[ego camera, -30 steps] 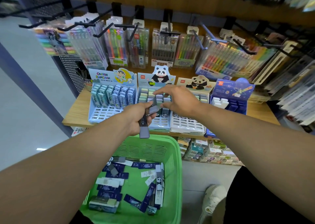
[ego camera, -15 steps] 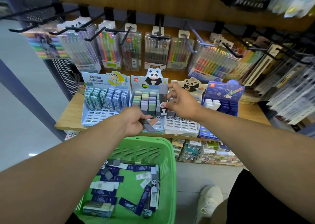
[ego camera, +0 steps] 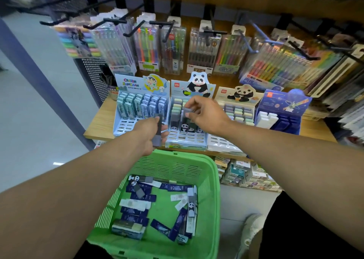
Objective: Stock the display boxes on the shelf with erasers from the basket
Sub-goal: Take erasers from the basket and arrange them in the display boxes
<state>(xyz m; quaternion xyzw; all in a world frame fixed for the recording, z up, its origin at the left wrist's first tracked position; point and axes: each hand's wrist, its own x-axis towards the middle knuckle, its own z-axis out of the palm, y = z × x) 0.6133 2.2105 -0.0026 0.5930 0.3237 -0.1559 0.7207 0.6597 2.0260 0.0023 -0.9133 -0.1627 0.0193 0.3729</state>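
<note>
Several display boxes stand in a row on the wooden shelf (ego camera: pixel 102 118). My right hand (ego camera: pixel 204 115) pinches the top of a grey panda eraser (ego camera: pixel 187 112) that stands in the middle panda display box (ego camera: pixel 187 140). My left hand (ego camera: pixel 151 132) grips a long grey eraser (ego camera: pixel 158 138) in front of that box's left edge. Below, the green basket (ego camera: pixel 208 180) holds several loose erasers (ego camera: pixel 137 191) in dark blue, white and grey wrappers.
A cartoon display box (ego camera: pixel 126 124) stands at the left, a second panda box (ego camera: pixel 240 109) and a blue space-themed box (ego camera: pixel 283 109) at the right. Pen packs (ego camera: pixel 171 50) hang on hooks above. Small boxes (ego camera: pixel 246 176) fill the lower shelf. A shoe (ego camera: pixel 252 229) is on the floor.
My right hand has lowered its panda eraser into a slot of the middle box. My left hand has turned its grey eraser from slanted to nearly upright.
</note>
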